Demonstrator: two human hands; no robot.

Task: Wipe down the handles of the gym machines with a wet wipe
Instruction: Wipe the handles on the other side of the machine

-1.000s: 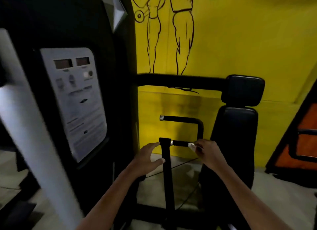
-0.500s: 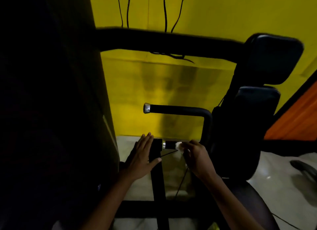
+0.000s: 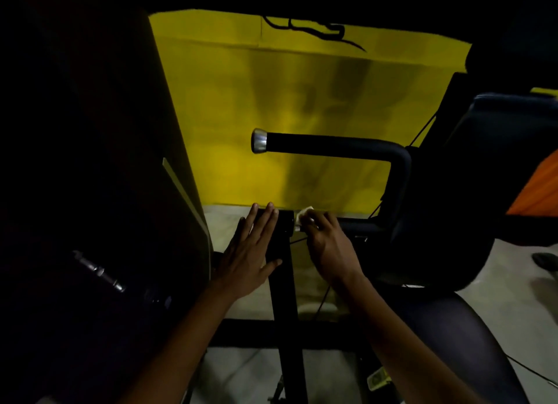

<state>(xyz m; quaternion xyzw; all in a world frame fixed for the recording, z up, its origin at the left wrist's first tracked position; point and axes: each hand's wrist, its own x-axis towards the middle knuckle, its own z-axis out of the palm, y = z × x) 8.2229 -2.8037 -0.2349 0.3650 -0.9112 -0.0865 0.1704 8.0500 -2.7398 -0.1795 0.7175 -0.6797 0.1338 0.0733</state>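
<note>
A black gym machine stands before a yellow wall. Its near horizontal handle (image 3: 356, 225) runs right from a black upright post (image 3: 285, 283). My right hand (image 3: 327, 246) curls round the handle's left end, with a white wet wipe (image 3: 303, 215) bunched under its fingers. My left hand (image 3: 252, 252) lies flat, fingers straight, against the top of the post. A second, higher handle (image 3: 326, 145) with a silver end cap points left above both hands.
The dark weight-stack housing (image 3: 90, 177) fills the left. A black padded seat and backrest (image 3: 489, 192) stand at the right. A black base bar (image 3: 247, 331) crosses the pale floor below. An orange panel (image 3: 540, 183) shows at the far right.
The view has dropped lower and closer. My right hand has slid the wipe left along the near handle to its end at the post. My left hand has flattened against the post.
</note>
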